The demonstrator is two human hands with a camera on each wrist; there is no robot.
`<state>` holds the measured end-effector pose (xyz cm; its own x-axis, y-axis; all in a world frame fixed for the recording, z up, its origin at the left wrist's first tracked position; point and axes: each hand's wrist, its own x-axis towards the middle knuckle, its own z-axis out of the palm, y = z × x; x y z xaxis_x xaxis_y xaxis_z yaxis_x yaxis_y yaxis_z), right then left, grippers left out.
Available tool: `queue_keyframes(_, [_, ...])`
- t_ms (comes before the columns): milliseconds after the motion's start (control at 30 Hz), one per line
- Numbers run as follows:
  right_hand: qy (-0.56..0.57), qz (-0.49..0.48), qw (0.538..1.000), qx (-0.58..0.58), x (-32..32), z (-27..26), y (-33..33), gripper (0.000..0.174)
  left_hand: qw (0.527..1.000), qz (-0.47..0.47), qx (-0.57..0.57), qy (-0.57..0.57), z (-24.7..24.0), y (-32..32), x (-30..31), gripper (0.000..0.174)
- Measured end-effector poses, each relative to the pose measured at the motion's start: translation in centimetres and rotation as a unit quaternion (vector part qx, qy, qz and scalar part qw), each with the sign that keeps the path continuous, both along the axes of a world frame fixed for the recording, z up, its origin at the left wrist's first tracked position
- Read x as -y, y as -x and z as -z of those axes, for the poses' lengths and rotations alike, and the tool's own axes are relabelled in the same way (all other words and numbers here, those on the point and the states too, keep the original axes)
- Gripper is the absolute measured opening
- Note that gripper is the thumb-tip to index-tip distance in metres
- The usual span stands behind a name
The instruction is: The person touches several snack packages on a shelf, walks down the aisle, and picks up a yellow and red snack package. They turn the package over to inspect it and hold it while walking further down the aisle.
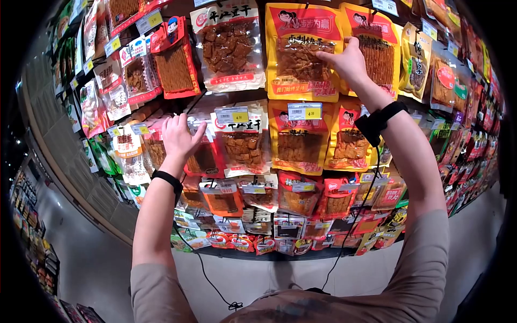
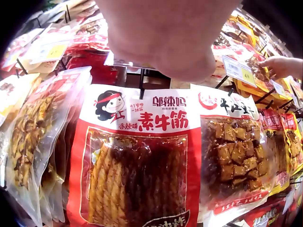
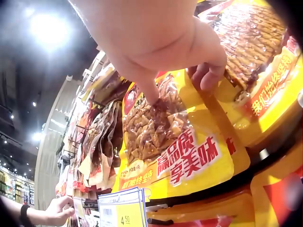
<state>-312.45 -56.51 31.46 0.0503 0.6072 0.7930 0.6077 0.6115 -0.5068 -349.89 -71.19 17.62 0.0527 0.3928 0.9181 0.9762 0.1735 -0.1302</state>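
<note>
My right hand holds a yellow and red bag of dried tofu by its right side, thumb on the clear front and other fingers at the edge. In the right wrist view, the thumb presses into the bag's window and the fingertips curl by its side. My left hand is raised at the lower row, thumb spread away from the fingers. Below it hangs a red and white bag of twisted strips, with a white-topped bag of tofu cubes at its right. The left fingertips are hidden in the left wrist view.
Another yellow bag hangs just right of the held one. Price tags on hooks stick out below the upper row. Several rows of packed snacks fill the rack down to the tiled floor. Black cables run from both wrists.
</note>
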Motion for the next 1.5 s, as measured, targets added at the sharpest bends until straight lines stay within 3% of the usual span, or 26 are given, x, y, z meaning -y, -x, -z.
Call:
queue_keyframes(100, [0.002,0.002,1.0,-0.016,-0.2,-0.1,0.3,0.089,1.0,-0.006,-0.003,0.011,0.1,0.1,0.1,0.047])
queue_keyframes(167, [-0.002,-0.058,0.995,-0.082,-1.1,0.0,0.3,0.07,1.0,-0.006,-0.002,0.011,0.2,-0.1,0.3,0.049])
queue_keyframes(200, [-0.003,-0.058,0.995,-0.079,-1.6,0.3,0.0,0.07,1.0,-0.001,-0.002,0.014,0.2,-0.2,0.4,0.05])
queue_keyframes(267, [0.006,-0.237,0.965,-0.108,-1.7,-0.2,-0.2,0.045,1.0,0.002,0.002,0.004,-0.2,0.1,0.7,0.05])
queue_keyframes(300, [-0.003,-0.278,0.951,-0.132,-1.1,0.0,0.0,0.026,1.0,-0.002,-0.004,0.005,-0.2,0.3,0.7,0.05])
queue_keyframes(333, [-0.006,-0.274,0.953,-0.127,-0.9,-0.1,0.1,0.026,1.0,-0.002,-0.011,0.011,0.1,0.2,0.7,0.05])
queue_keyframes(433, [0.038,-0.373,0.902,-0.214,-1.1,-0.1,0.1,0.023,1.0,0.003,0.006,0.014,0.1,-0.2,0.7,0.05])
queue_keyframes(567, [0.054,-0.376,0.892,-0.244,0.3,-0.8,0.5,0.026,1.0,-0.008,-0.005,0.001,0.2,-0.1,0.7,0.049])
queue_keyframes(733, [0.055,-0.397,0.872,-0.282,1.5,-0.7,0.4,0.018,1.0,0.012,0.013,0.007,0.3,0.1,0.7,0.046])
queue_keyframes(1133, [0.142,-0.407,0.871,-0.234,4.4,3.3,-1.3,0.019,1.0,0.005,0.013,0.0,-0.3,-0.3,1.0,0.05])
queue_keyframes(1333, [0.146,-0.497,0.819,-0.246,9.1,5.6,-2.0,0.023,0.997,0.023,0.071,-0.001,-0.5,-0.2,0.6,0.061])
queue_keyframes(1467, [0.139,-0.57,0.765,-0.266,10.3,6.5,-1.6,0.028,0.997,0.028,0.028,-0.059,-0.5,-3.4,1.8,0.064])
queue_keyframes(1500, [0.14,-0.574,0.761,-0.266,10.1,6.8,-1.5,0.029,0.993,0.084,0.031,-0.072,-0.6,-4.9,2.5,0.064])
